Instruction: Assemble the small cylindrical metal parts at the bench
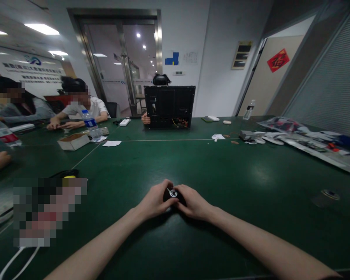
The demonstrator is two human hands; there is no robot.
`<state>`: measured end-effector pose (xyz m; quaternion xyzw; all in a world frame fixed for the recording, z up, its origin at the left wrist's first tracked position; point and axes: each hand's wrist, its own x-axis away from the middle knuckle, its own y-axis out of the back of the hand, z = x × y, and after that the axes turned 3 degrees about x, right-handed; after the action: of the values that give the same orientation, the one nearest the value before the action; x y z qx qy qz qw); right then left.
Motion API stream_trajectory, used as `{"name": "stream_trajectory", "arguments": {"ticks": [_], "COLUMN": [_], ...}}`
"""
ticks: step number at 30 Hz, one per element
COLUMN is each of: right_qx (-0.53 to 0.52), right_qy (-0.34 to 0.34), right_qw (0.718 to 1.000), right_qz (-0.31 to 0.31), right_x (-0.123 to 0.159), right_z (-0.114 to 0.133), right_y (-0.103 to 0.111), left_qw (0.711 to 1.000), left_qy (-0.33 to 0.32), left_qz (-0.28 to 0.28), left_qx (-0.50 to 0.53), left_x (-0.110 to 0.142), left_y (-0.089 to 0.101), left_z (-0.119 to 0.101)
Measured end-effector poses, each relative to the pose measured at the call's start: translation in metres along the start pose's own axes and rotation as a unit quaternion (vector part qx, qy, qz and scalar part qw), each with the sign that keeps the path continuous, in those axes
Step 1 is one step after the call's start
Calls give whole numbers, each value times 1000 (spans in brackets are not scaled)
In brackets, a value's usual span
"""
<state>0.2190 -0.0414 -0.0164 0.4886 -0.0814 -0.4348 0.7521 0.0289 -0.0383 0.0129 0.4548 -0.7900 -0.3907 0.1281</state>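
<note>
Both my hands meet on the green table [227, 175] just in front of me. My left hand [155, 199] and my right hand [193, 202] have their fingers curled round a small dark part with a round silver centre [172, 193], held between them on the tabletop. Most of that part is hidden by my fingers.
A black computer case [169, 107] stands upright at the far side, held by another person's hand. Two people sit at the far left by a water bottle [91, 125] and a cardboard box [73, 141]. Papers and plastic bags [306, 136] lie at the right; a small round disc [330, 194] lies nearer.
</note>
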Motion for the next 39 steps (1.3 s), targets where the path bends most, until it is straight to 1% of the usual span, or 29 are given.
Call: {"name": "stream_trajectory", "arguments": {"ticks": [5,10,16,25,30,34,39], "right_qx": [6,3,8,18,22,25,19], "right_qy": [1,6,2,5,6,8,10], "right_qw": [1000,1000,1000,1000,1000,1000,1000], "right_qz": [-7,-3,-1,-5,-6,-6,-2], "right_x": [0,0,0,1,2,2,4], "right_z": [-1,-2,-3,-6,-6,-7,-6], "right_y": [-1,-2,-2,-4,-4,-6,-6], "left_qw": [1000,1000,1000,1000,1000,1000,1000], "left_qy": [-11,-19,-6,15,4,-5,-12], "left_qz": [-13,-9,0,9,7,-6,-7], "left_qx": [-20,-4,16,11,1,-10,-21], "left_x": [1,1,1,1,1,1,2], "left_y": [0,-1,0,2,-1,-5,-8], "left_z": [-2,1,-1,-9,-5,0,1]}}
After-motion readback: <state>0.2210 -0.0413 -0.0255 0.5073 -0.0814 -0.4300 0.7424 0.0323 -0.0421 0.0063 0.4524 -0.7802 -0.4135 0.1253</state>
